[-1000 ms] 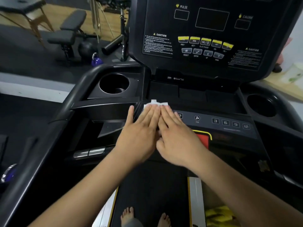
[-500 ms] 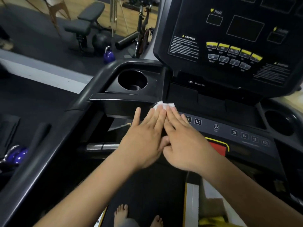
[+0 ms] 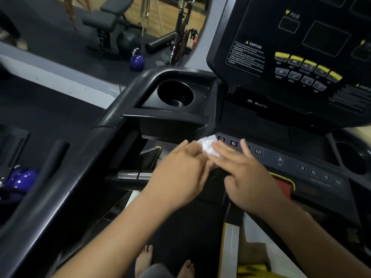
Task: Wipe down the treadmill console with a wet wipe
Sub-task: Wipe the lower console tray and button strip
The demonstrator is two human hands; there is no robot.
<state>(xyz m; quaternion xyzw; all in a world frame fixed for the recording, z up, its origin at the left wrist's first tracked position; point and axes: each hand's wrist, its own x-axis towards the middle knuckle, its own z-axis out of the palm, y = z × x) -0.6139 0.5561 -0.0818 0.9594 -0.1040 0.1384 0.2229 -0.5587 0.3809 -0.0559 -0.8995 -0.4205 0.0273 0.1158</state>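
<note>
A crumpled white wet wipe [image 3: 208,146] lies at the left end of the treadmill console's lower button strip [image 3: 281,160], over the first numbered key. My left hand [image 3: 180,171] sits just left of it, fingers curled in and pinching the wipe's near edge. From the right, my right hand [image 3: 247,177] reaches in with straight, spread fingers that rest on the wipe and the keys beside it. The upright display panel [image 3: 301,47] with yellow buttons rises behind.
A round cup holder [image 3: 175,95] sits left of the panel and another [image 3: 351,157] at the far right. The black side handrail [image 3: 66,173] curves down the left. A purple kettlebell [image 3: 137,61] and a weight bench [image 3: 106,19] stand on the floor beyond. My bare feet [image 3: 144,259] are on the belt.
Both hands lay flat side by side on the wipe before. Now the left hand's fingers have curled onto the bunched wipe and the right hand has spread away to the right; the view shifted left.
</note>
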